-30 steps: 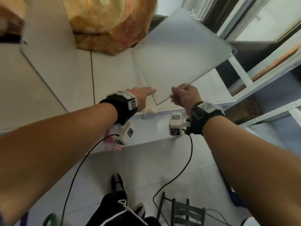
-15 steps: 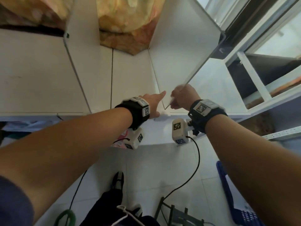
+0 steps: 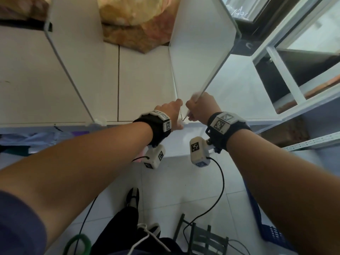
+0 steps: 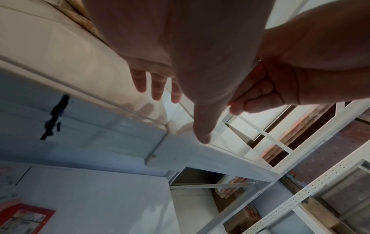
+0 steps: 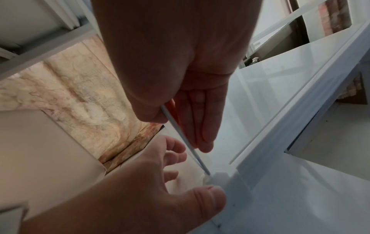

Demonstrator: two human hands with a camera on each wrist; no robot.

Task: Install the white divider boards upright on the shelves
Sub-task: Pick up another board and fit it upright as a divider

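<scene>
A white divider board [image 3: 200, 52] stands nearly upright on the white shelf [image 3: 143, 80], leaning a little to the right. My right hand [image 3: 197, 107] pinches its near edge between thumb and fingers. In the right wrist view the board's thin edge [image 5: 185, 140] runs down to a small white clip [image 5: 219, 177] on the shelf's front lip. My left hand [image 3: 173, 111] lies with straight fingers against the board's left face, its thumb [image 5: 208, 199] beside the clip. A second divider [image 3: 73, 61] stands upright to the left in its own clip [image 3: 100, 122].
A beige and orange wrapped bundle [image 3: 138, 21] fills the back of the shelf between the two boards. To the right is an open shelf frame [image 3: 287, 80] and a perforated rail [image 3: 312, 142]. On the floor below lie a blue crate [image 3: 272, 234], a dark metal rack [image 3: 204, 238] and cables.
The board has swung from lying tilted and flat to nearly upright, and its near lower corner has come down to the front clip. Both hands have closed in on that corner.
</scene>
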